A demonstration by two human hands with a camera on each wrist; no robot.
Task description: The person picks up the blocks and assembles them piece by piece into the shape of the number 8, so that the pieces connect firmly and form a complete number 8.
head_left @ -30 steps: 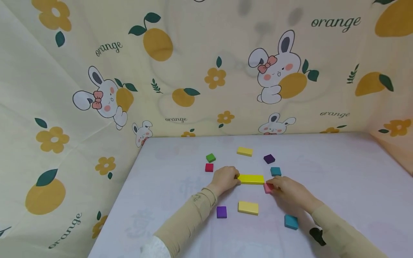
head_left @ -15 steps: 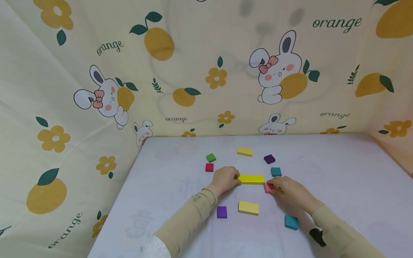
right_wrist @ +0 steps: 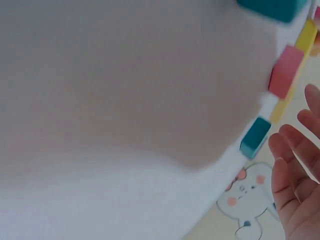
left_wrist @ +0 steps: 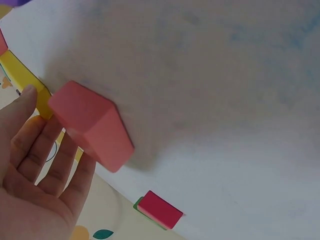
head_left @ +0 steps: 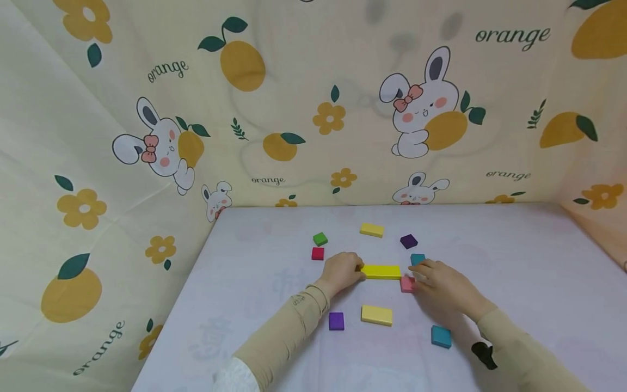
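Note:
My left hand [head_left: 341, 272] pinches the left end of a long yellow block [head_left: 382, 272] between thumb and index finger. Close beside its fingers, in the left wrist view, is a pink block [left_wrist: 87, 115], hidden by the hand in the head view. At the yellow block's right end lies another pink block [head_left: 407, 284]. My right hand [head_left: 448, 286] hovers just right of that block, fingers spread and holding nothing. Its fingertips overlap a teal block [head_left: 418, 259] in the head view; the right wrist view shows a gap between the fingers and the pink block [right_wrist: 286, 72].
Red [head_left: 318, 253] and green [head_left: 320, 239] blocks lie behind the left hand. Farther back are a pale yellow block [head_left: 372, 230] and a dark purple one [head_left: 409, 241]. Nearer lie purple [head_left: 336, 321], pale yellow [head_left: 376, 315] and teal [head_left: 441, 336] blocks.
My right hand has let go of the pink block and moved slightly back and to the right, its fingers opening. The left hand and the yellow block stay in place.

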